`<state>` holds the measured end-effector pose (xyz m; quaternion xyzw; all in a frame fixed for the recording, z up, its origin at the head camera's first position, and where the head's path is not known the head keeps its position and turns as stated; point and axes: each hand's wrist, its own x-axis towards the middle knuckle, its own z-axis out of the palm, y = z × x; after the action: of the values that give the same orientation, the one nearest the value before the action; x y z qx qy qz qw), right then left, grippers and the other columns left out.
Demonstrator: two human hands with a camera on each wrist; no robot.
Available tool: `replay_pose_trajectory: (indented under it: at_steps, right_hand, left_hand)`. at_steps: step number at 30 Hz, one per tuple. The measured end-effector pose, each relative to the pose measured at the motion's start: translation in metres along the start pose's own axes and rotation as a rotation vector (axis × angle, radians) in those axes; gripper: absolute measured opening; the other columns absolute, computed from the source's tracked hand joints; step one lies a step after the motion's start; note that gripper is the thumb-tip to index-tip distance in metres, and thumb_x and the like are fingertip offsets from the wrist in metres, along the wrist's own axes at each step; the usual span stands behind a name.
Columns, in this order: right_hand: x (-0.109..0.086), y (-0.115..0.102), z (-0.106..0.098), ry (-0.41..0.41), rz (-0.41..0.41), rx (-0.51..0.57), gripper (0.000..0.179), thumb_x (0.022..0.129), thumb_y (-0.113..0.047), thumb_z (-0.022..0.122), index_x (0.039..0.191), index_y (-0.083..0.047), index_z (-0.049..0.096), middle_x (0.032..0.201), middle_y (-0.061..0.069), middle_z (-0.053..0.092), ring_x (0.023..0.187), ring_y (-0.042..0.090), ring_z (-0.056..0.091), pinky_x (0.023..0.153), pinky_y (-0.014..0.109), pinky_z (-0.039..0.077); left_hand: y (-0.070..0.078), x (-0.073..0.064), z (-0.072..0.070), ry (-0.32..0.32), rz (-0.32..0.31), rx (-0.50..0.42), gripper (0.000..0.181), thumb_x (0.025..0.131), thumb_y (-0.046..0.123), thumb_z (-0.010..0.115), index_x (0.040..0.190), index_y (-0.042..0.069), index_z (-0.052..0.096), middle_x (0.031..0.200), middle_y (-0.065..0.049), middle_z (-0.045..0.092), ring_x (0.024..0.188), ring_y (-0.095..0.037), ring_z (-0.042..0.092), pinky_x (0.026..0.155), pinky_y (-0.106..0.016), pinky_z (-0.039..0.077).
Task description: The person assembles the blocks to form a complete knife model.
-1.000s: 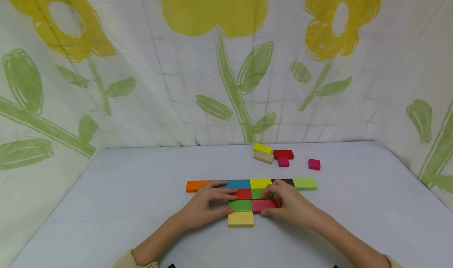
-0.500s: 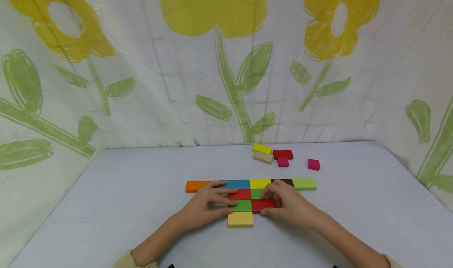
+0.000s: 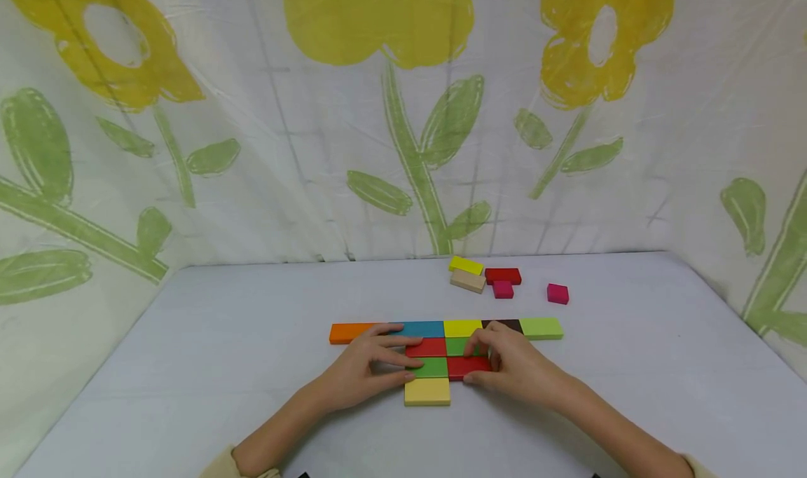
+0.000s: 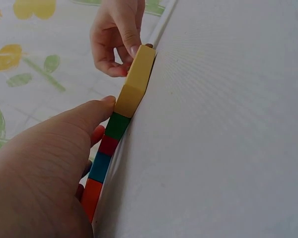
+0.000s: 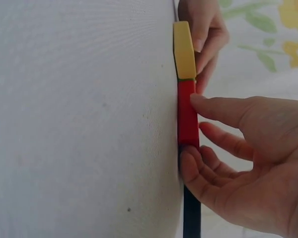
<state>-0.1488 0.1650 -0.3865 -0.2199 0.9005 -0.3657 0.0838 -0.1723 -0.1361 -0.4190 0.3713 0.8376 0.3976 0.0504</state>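
In the head view, flat wooden blocks lie joined in a pattern on the white table. Its back row has an orange block (image 3: 349,333), a blue block (image 3: 421,329), a yellow block (image 3: 462,328), a dark block and a light green block (image 3: 542,329). Nearer are red (image 3: 430,347) and green (image 3: 454,346) blocks, then a green block (image 3: 433,367) beside a red block (image 3: 461,367). A pale yellow block (image 3: 427,392) is nearest me. My left hand (image 3: 362,367) rests fingers spread along the pattern's left side. My right hand (image 3: 522,367) holds the nearer red block's right end between thumb and curled fingers.
Behind the pattern lie a loose yellow block (image 3: 466,265), a beige block (image 3: 468,281), a red block (image 3: 503,276) and a small magenta block (image 3: 502,290). Another magenta block (image 3: 557,294) sits farther right. A flowered cloth (image 3: 265,148) hangs at the table's back edge.
The nearer red block has been nudged very slightly and its top looks darker than a second ago. Both hands stay nearly still, and the whole view shifts slightly left.
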Motion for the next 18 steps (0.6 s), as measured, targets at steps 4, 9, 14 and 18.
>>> replay_pose_trajectory:
  at_steps: [4, 9, 14, 18]
  right_hand:
    - [-0.0006, 0.0009, 0.0005, -0.001, 0.001, -0.002, 0.029, 0.086, -0.026, 0.089, 0.107, -0.015, 0.071, 0.093, -0.002, 0.056, 0.079, 0.010, 0.054, 0.065, 0.020, 0.052]
    - [-0.0015, 0.0014, 0.0006, -0.001, 0.004, 0.003, 0.029, 0.087, -0.026, 0.088, 0.107, -0.014, 0.070, 0.093, -0.002, 0.056, 0.077, 0.009, 0.054, 0.065, 0.020, 0.052]
    - [-0.0019, 0.0005, -0.0002, -0.008, 0.015, 0.017, 0.029, 0.088, -0.025, 0.088, 0.107, -0.013, 0.069, 0.093, -0.001, 0.056, 0.078, 0.010, 0.055, 0.065, 0.020, 0.052]
    - [-0.0025, -0.0004, -0.0013, -0.017, 0.024, 0.024, 0.029, 0.088, -0.025, 0.087, 0.108, -0.013, 0.069, 0.093, -0.001, 0.056, 0.078, 0.010, 0.055, 0.065, 0.020, 0.052]
  left_hand:
    - [0.0007, 0.0000, -0.0003, -0.005, 0.010, 0.011, 0.025, 0.099, 0.027, 0.076, 0.122, 0.022, 0.082, 0.146, 0.003, 0.066, 0.147, -0.037, 0.044, 0.118, -0.066, 0.035]
    - [0.0008, 0.0002, -0.0003, -0.007, 0.022, 0.030, 0.025, 0.099, 0.027, 0.075, 0.122, 0.022, 0.082, 0.146, 0.003, 0.066, 0.147, -0.037, 0.044, 0.118, -0.066, 0.035]
    - [0.0004, 0.0000, -0.0003, -0.005, 0.033, 0.034, 0.025, 0.099, 0.026, 0.075, 0.122, 0.022, 0.082, 0.146, 0.003, 0.066, 0.147, -0.037, 0.045, 0.118, -0.065, 0.035]
    - [0.0003, -0.0003, -0.0002, -0.006, 0.036, 0.037, 0.024, 0.099, 0.026, 0.075, 0.122, 0.022, 0.082, 0.146, 0.003, 0.066, 0.147, -0.037, 0.045, 0.118, -0.065, 0.035]
